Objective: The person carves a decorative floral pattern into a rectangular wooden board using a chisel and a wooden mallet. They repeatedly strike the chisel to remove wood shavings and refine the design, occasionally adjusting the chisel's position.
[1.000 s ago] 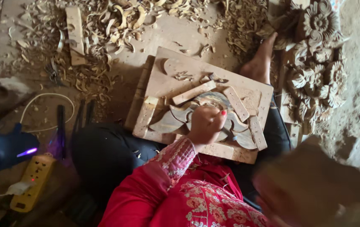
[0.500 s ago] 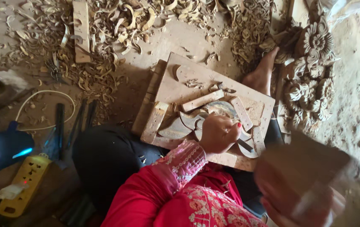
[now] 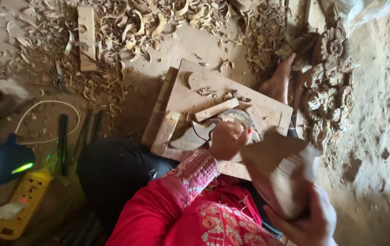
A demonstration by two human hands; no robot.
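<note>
Right hand [image 3: 306,218]: nearest the camera, low right, partly cut off by the frame edge; its grip is clenched around a blurred wooden mallet [image 3: 279,171].
Mallet: raised above the lap, its outline soft, hiding part of the board's near corner.
Left hand [image 3: 231,139]: red-sleeved, curled closed over the carving; whatever it grasps is hidden under the fingers.
Carved piece [image 3: 195,136]: curved, leaf-shaped, lying on the wooden board [image 3: 204,86], hemmed in by small wooden blocks.
Floor [image 3: 382,114]: dusty; wood shavings [image 3: 126,23] beyond, a carved floral panel [image 3: 329,86] at right.
</note>
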